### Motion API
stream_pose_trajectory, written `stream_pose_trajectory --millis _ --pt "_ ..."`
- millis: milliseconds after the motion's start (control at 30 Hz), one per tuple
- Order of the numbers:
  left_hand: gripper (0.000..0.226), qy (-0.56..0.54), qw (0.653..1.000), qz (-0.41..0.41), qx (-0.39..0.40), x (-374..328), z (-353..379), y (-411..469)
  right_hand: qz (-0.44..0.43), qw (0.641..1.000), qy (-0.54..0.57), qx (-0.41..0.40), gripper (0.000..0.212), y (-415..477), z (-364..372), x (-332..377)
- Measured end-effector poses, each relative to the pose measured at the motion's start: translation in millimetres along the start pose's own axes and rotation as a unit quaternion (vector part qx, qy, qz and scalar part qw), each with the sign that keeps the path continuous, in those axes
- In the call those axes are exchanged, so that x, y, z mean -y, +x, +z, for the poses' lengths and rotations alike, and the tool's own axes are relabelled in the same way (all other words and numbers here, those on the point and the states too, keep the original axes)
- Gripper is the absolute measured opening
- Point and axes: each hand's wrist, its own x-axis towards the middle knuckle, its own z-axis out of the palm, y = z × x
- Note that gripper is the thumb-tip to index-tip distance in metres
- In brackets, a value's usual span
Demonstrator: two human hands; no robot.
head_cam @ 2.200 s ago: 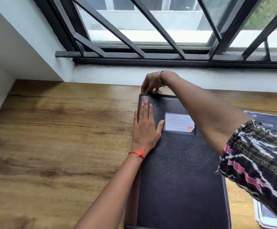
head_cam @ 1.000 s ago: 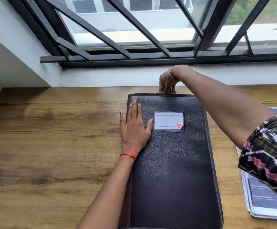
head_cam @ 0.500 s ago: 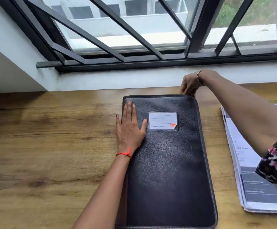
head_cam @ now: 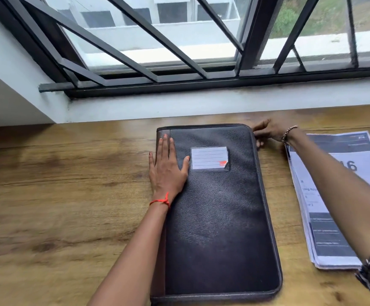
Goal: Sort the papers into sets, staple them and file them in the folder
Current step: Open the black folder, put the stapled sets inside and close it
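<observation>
So the black zip folder point(head_cam: 219, 217) lay shut on the wooden table point(head_cam: 69, 195), roughly in the middle, long side running near to far, with a little label pocket point(head_cam: 209, 159) on the cover. The left hand point(head_cam: 167, 171) was spread flat on the folder's far left part by the spine, fingers point(head_cam: 165, 146) straight and relaxed, gripping nothing, just pressing it down. The right hand point(head_cam: 268, 131) was at the far right corner with its fingers point(head_cam: 260, 129) pinched in on the folder's zip edge. I couldn't actually see the pull tab itself, so take that with a pinch of salt. The papers point(head_cam: 318, 228) sat in a loose stack on the table just right of the folder, partly under the right forearm, and from what I could see nothing had been sorted or stapled yet. My read is that the step was getting the folder unzipped. To do that well I'd hold the flat palm firm so the folder doesn't skid or twist, ease the pull slowly round that curved corner where zips love to snag, then draw it straight down the right side towards the near end, keeping the arm from shoving the stack.
</observation>
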Motion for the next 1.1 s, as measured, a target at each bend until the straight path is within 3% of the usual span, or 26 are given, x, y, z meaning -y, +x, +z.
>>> stream_pose_trajectory --millis 133,433,600,833,967,1100 --pt "0.070 0.008 1.000 -0.001 0.001 -0.4 -0.7 0.1 -0.015 0.992 0.098 -0.082 0.012 -26.2 25.0 -20.2" --pt "0.074 0.015 1.000 -0.008 -0.004 -3.5 -13.4 -9.8 -0.027 0.955 0.182 -0.231 0.007 -101.1 84.4 -50.1" --pt "0.073 -0.033 0.999 0.035 0.012 -0.2 -19.0 -49.8 -0.006 0.957 0.160 -0.241 0.009 -130.1 97.6 -66.5" --pt "0.076 -0.020 0.993 0.109 0.043 14.3 -12.9 -102.9 0.025 0.966 0.126 -0.225 0.013 -160.1 115.2 -90.6" --pt "0.094 0.000 0.993 0.113 0.042 22.2 -10.4 -120.8 0.032 0.969 0.118 -0.215 0.015 -176.1 123.7 -96.6" --pt "0.096 0.002 0.992 0.120 0.043 27.2 -10.9 -133.0 0.024 0.971 0.106 -0.212 0.015 -189.5 131.0 -103.6"
